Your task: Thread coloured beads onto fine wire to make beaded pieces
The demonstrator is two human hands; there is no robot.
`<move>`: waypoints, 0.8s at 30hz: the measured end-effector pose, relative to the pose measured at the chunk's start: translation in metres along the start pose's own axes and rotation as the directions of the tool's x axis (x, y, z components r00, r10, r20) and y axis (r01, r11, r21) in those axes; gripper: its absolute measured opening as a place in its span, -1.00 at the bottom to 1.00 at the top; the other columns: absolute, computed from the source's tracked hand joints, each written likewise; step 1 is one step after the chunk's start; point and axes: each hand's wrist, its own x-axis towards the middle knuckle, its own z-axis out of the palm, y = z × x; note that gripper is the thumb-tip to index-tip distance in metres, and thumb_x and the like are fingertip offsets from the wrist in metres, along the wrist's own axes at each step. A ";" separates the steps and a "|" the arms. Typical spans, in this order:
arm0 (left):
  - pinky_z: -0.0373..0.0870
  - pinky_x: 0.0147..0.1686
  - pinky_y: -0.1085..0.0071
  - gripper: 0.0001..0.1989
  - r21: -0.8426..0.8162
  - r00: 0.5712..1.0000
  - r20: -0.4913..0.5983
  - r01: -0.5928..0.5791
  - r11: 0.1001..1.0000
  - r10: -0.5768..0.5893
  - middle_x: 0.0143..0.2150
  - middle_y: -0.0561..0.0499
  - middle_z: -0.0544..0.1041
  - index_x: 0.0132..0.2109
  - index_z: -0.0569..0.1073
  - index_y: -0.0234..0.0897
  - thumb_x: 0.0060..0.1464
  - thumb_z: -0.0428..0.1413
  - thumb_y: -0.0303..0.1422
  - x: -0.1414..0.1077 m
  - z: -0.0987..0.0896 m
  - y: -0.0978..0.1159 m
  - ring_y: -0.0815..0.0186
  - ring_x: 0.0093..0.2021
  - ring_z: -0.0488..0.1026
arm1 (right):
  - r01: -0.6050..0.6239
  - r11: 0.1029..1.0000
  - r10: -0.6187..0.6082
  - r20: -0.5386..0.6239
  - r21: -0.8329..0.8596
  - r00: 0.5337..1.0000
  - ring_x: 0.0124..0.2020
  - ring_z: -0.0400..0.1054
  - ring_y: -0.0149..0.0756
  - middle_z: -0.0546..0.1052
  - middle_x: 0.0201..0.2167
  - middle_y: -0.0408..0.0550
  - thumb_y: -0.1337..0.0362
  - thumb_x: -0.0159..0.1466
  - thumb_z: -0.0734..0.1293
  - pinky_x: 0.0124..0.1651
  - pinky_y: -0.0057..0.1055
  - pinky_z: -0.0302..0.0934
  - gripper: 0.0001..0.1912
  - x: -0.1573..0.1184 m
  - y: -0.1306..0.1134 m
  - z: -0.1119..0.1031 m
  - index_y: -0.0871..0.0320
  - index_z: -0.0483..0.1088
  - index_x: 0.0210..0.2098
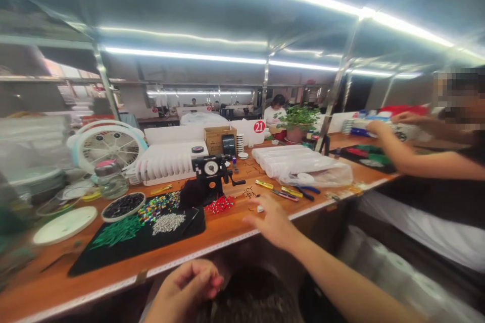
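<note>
My left hand point(189, 285) is low in front of the table's edge, its fingers curled together in a pinch; whatever it holds is too small to name. My right hand point(271, 222) reaches over the table edge with its fingers apart, nearest to a small white piece point(260, 209). Small dark bits point(249, 192) lie just beyond it. Left of that are red beads point(220, 204) beside a black hand-cranked device point(210, 174). On a black mat point(151, 248) lie silver pieces point(168, 223), green strips point(119, 232) and multicoloured beads point(157, 206).
Pliers point(305, 193) and cutters point(284, 195) lie right of centre, before plastic-wrapped white rolls point(299, 161). A fan point(109, 146), glass jar point(111, 179) and bowl of black pieces point(123, 207) stand left. At right, a person's arm point(424, 161) extends over the table.
</note>
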 end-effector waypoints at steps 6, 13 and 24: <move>0.32 -0.39 0.38 -0.83 0.392 0.953 -0.055 -0.253 0.884 0.297 -0.39 -0.02 0.48 -0.37 0.38 -0.23 0.03 0.07 -0.22 0.040 -0.007 0.028 0.28 -0.44 0.40 | -0.424 0.678 0.023 0.559 0.601 0.829 -0.63 0.23 -0.47 0.43 -0.51 -0.20 0.16 0.03 0.41 -0.53 -0.51 0.11 -0.60 -0.062 -0.029 0.039 0.17 0.33 -0.18; 0.26 -0.29 0.33 -0.79 0.799 0.880 0.254 -0.425 0.425 0.401 -0.39 -0.03 0.38 -0.43 0.27 -0.23 0.14 -0.16 -0.44 0.061 0.015 0.028 0.24 -0.34 0.36 | -0.184 0.976 0.182 0.029 0.117 0.983 -0.49 0.26 -0.35 0.41 -0.58 -0.15 0.22 0.15 0.28 -0.41 -0.46 0.07 -0.80 0.022 0.045 -0.012 0.23 0.42 -0.48; 0.25 -0.24 0.31 -0.79 0.854 0.902 0.193 -0.348 0.386 0.386 -0.37 -0.06 0.37 -0.43 0.30 -0.25 0.07 -0.15 -0.54 0.061 0.029 0.006 0.24 -0.34 0.34 | -0.040 0.977 0.075 0.159 -0.210 0.984 -0.37 0.36 -0.28 0.52 -0.48 -0.06 0.37 0.15 0.30 -0.32 -0.43 0.08 -0.88 0.069 0.067 -0.005 0.19 0.49 -0.47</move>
